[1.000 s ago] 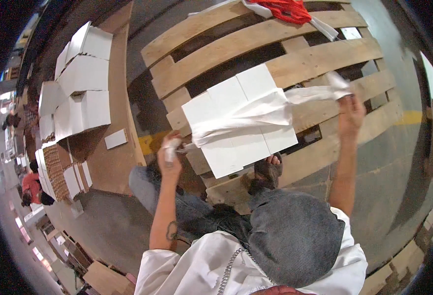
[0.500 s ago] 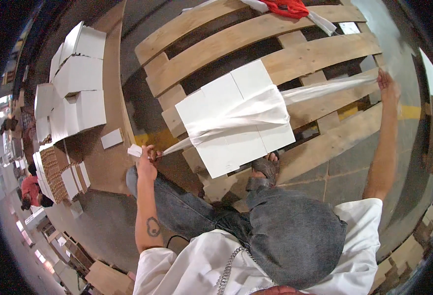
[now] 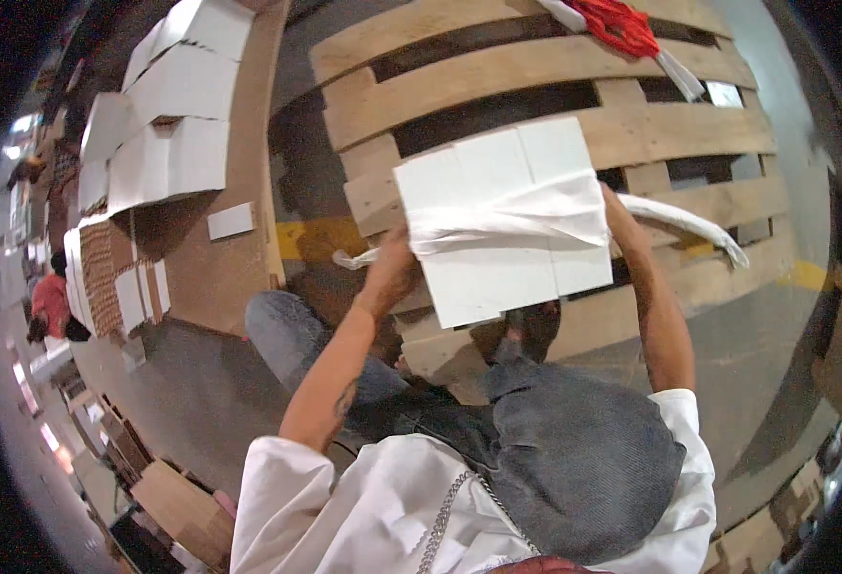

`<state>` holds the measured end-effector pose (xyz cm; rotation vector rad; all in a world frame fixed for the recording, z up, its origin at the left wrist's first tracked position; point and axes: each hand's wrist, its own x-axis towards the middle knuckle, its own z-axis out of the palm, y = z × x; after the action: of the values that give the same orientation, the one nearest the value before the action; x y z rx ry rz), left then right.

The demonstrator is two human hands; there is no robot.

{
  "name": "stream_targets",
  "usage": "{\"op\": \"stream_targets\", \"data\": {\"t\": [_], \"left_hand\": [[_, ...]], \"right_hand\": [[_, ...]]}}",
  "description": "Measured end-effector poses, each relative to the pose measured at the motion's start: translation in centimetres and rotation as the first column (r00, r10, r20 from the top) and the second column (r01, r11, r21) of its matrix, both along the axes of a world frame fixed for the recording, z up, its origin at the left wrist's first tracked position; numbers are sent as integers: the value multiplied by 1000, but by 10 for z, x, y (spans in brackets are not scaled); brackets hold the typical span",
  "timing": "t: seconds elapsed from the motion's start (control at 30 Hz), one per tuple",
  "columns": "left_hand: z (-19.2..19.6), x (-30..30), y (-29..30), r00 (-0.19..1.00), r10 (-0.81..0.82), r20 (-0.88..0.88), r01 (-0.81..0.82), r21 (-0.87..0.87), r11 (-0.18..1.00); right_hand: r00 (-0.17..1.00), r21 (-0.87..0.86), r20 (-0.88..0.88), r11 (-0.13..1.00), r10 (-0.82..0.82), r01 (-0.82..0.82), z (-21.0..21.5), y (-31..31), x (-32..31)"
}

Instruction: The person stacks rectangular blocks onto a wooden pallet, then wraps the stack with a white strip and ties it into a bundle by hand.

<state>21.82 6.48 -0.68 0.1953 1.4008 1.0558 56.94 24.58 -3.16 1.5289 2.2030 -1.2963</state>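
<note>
A stack of flat white cardboard pieces [image 3: 492, 287] is in front of me over a wooden pallet, with a twisted white wrap [image 3: 507, 218] around its middle. My left hand [image 3: 397, 265] is closed against the stack's left edge, fingertips hidden by the stack. On the opposite edge my right hand [image 3: 616, 206] grips it too, its fingers mostly out of sight behind the card. Loose wrap ends hang free: a short one [image 3: 354, 259] beside my left hand and a longer white tail [image 3: 693, 222] lying across the slats beyond my right.
The wooden pallet [image 3: 507, 69] has open gaps between slats. A red and white bundle of strips [image 3: 622, 29] lies on its far side. At left, folded white cardboard [image 3: 186, 81] is piled on a brown cardboard sheet [image 3: 206, 273]. My foot [image 3: 535, 330] is just below the stack. Another person [image 3: 51, 301] is far left.
My hands have come inward from holding the stretched wrap ends to the two sides of the stack. Both wrap ends are now released and slack. The view has shifted.
</note>
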Motion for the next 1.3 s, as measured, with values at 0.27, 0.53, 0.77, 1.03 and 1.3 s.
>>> {"op": "stream_targets", "data": {"t": [0.27, 0.53, 0.77, 1.03, 1.3], "left_hand": [[-62, -1, 12, 955, -172, -241, 148, -114, 982], [-70, -9, 7, 931, -246, -271, 204, -173, 964], [-69, -20, 3, 912, -303, -276, 248, -217, 944], [-38, -61, -8, 962, -268, -53, 237, -324, 916], [113, -19, 19, 641, -719, -271, 626, -358, 693]], "right_hand": [[980, -21, -199, 999, 23, -28, 26, 6, -22], [891, 300, -153, 879, 428, -371, 44, 20, -15], [846, 383, 281, 756, 453, -531, -25, 22, -5], [952, 115, 96, 946, 292, -302, 30, 13, 31], [973, -583, -179, 812, -145, 14, 111, -9, 33]]}}
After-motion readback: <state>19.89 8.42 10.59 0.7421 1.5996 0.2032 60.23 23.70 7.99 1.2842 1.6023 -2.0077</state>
